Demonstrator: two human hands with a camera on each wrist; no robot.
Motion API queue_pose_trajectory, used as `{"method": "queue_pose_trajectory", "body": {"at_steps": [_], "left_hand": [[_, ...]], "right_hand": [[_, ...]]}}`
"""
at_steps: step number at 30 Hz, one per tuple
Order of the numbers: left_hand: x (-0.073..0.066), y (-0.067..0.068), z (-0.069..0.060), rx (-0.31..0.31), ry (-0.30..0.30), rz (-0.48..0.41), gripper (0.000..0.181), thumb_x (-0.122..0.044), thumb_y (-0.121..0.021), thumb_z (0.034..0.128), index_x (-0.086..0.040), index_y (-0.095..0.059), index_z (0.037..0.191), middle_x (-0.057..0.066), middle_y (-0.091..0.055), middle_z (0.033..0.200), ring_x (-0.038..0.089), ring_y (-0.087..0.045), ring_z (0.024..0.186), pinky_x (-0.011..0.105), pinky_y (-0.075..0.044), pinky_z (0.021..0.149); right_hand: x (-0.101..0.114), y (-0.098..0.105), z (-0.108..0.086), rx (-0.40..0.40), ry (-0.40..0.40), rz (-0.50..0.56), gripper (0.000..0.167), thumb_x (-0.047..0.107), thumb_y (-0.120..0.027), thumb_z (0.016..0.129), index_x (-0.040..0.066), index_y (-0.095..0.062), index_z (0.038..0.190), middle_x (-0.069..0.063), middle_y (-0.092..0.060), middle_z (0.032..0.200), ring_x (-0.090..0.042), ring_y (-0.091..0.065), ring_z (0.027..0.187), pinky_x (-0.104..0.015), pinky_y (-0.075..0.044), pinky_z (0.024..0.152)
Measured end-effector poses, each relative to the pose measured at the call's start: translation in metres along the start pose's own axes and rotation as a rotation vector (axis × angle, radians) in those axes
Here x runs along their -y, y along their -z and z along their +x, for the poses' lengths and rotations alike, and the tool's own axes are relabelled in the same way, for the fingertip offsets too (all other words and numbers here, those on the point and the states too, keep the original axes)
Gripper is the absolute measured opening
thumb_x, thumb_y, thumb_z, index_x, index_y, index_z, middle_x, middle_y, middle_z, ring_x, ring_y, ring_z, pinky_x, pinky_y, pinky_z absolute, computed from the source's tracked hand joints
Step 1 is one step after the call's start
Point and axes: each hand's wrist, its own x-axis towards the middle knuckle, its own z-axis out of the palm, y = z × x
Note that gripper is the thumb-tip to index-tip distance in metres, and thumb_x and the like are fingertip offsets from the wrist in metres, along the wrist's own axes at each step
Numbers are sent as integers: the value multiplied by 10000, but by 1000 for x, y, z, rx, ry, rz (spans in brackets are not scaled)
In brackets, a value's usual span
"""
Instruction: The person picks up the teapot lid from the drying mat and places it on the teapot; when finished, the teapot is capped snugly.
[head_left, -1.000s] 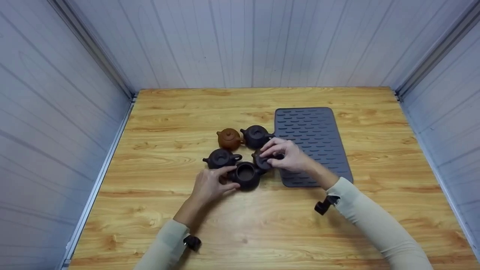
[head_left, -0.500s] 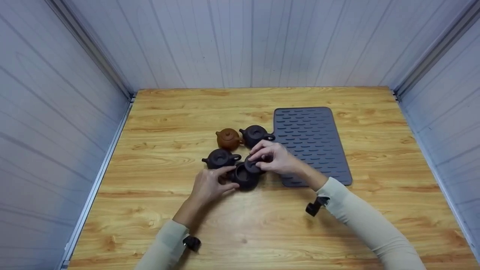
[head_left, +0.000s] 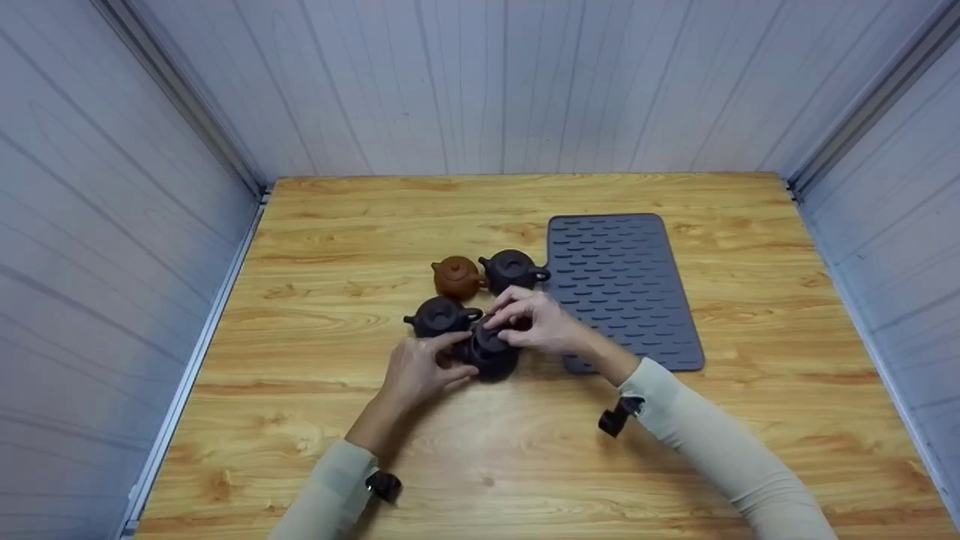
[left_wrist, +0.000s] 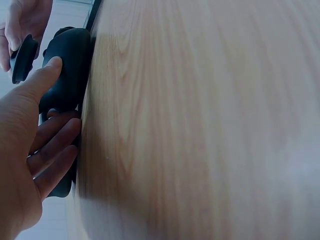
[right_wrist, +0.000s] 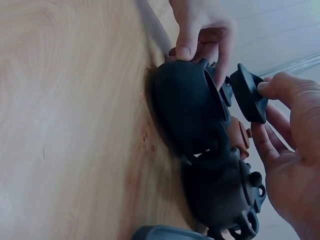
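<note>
A dark teapot (head_left: pixel 496 368) without its lid stands on the wooden table. My left hand (head_left: pixel 421 369) holds its left side between thumb and forefinger; the other fingers lie loosely below, as the left wrist view shows. With thumb and fingertips my right hand (head_left: pixel 541 326) pinches the teapot's dark lid (right_wrist: pixel 245 94). The lid is tilted and hovers just off the opening, with a gap visible in both wrist views. Beside the pot's handle sits another dark teapot (right_wrist: pixel 217 192) with its lid on, mostly covered by my right hand in the head view.
Behind the hands are a brown teapot (head_left: pixel 456 278) and two lidded dark ones, a back teapot (head_left: pixel 511 271) and a left teapot (head_left: pixel 438 317), all close together. A grey ridged mat (head_left: pixel 626 292) lies to the right. White panels (head_left: pixel 480 90) enclose the table.
My right hand has carried the lid leftward from above the neighbouring teapot to over the open pot. The left hand keeps its hold and has not moved.
</note>
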Motion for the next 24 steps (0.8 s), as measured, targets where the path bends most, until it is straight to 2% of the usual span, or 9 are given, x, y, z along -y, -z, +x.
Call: {"method": "queue_pose_trajectory", "body": {"at_steps": [3, 5, 7, 10, 14, 16, 20, 24], "left_hand": [[15, -12, -3, -24, -24, -31, 591, -601, -968, 829, -258, -858, 1297, 76, -889, 971, 150, -627, 665, 426, -560, 656], [16, -12, -3, -24, -26, -36, 598, -616, -962, 829, -257, -858, 1296, 78, -890, 980, 153, -653, 679, 428, -568, 664], [14, -11, -3, -15, -16, -30, 600, -606, -965, 831, -252, -856, 1303, 81, -891, 994, 160, -668, 691, 429, -577, 679], [-2, 2, 0, 28, 27, -5, 556, -485, -1004, 820, -218, -863, 1287, 112, -889, 1020, 183, -669, 693, 471, -593, 687], [-3, 3, 1, 49, 45, 1, 551, -468, -1006, 824, -224, -860, 1296, 97, -889, 1010, 168, -641, 693, 476, -591, 688], [1, 0, 0, 36, 39, -15, 559, -490, -1004, 818, -235, -860, 1293, 85, -885, 968, 156, -626, 675, 478, -580, 665], [20, -15, -3, 12, 19, -52, 583, -600, -971, 824, -287, -854, 1301, 49, -877, 916, 114, -599, 656, 438, -557, 644], [27, -21, -2, 9, 11, -43, 597, -657, -940, 837, -305, -849, 1310, 37, -874, 904, 87, -556, 646, 408, -532, 632]], "right_hand": [[-3, -4, 0, 1, 4, -3, 208, 13, -813, 966, 36, -882, 1161, -226, -753, 1320, -320, -667, 1270, -196, -504, 1053], [-5, -7, -1, 3, 5, -1, 207, 16, -812, 967, 42, -884, 1159, -219, -754, 1327, -325, -668, 1280, -191, -498, 1064], [-8, -9, -1, 2, 11, -1, 203, 15, -814, 967, 49, -887, 1153, -215, -760, 1329, -341, -679, 1288, -188, -496, 1074], [-10, -12, -2, -3, 22, 3, 198, 1, -816, 963, 44, -888, 1142, -223, -766, 1328, -381, -686, 1300, -196, -492, 1109], [-12, -16, -2, -1, 6, -14, 198, 1, -824, 955, 48, -890, 1136, -233, -766, 1350, -401, -684, 1339, -225, -470, 1177], [-13, -17, -3, 2, -13, -31, 198, 12, -828, 955, 60, -892, 1136, -222, -767, 1364, -392, -684, 1354, -245, -463, 1197], [-12, -18, -3, 1, -33, -54, 195, 21, -826, 960, 71, -893, 1136, -206, -768, 1377, -387, -686, 1364, -298, -471, 1215], [-11, -18, -4, -1, -46, -65, 188, 22, -823, 966, 65, -892, 1136, -206, -768, 1381, -390, -692, 1369, -320, -484, 1223]]}}
